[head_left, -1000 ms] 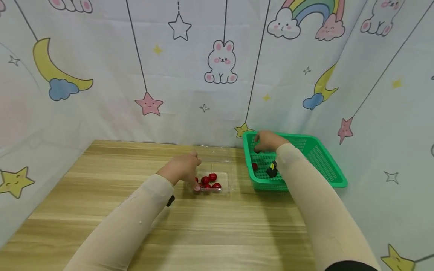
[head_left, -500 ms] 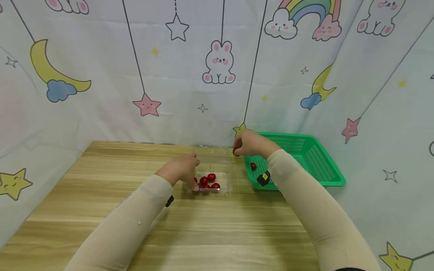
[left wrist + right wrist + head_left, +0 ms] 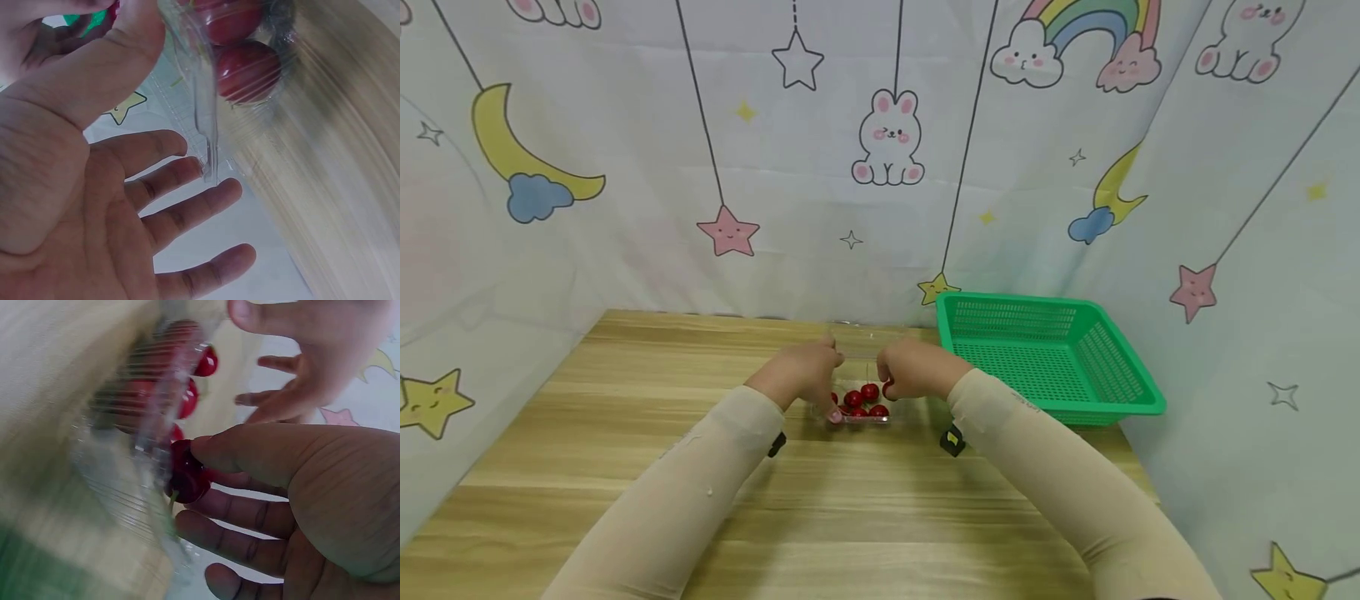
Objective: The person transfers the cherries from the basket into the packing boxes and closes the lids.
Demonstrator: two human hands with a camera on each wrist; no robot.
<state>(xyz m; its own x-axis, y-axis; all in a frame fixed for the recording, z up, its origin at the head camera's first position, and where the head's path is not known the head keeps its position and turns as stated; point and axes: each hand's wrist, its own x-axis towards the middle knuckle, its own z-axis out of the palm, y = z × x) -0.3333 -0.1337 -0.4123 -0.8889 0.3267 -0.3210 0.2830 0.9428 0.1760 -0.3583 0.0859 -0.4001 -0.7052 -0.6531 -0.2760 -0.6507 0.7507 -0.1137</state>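
A clear plastic box [image 3: 106, 481] with several red cherries [image 3: 853, 399] in it sits on the table. At its left side, my left hand [image 3: 797, 373] rests its thumb at the near rim; the other fingers [image 3: 197, 209] are spread and nearly straight along the wall. Thumb and fingers of my right hand [image 3: 921, 368] pinch one dark red cherry [image 3: 187, 472] with a green stem, right at the box's rim on the right. Behind the box stands its clear raised lid [image 3: 861, 337].
A green mesh basket [image 3: 1052, 411] stands at the back right, its near left part hidden by my right hand and sleeve. A white printed curtain [image 3: 812, 167] hangs just behind the wooden table [image 3: 820, 517], and more curtain closes both sides.
From inside the green basket, my right hand has come left to the box, bringing a cherry. My left hand stays at the box.
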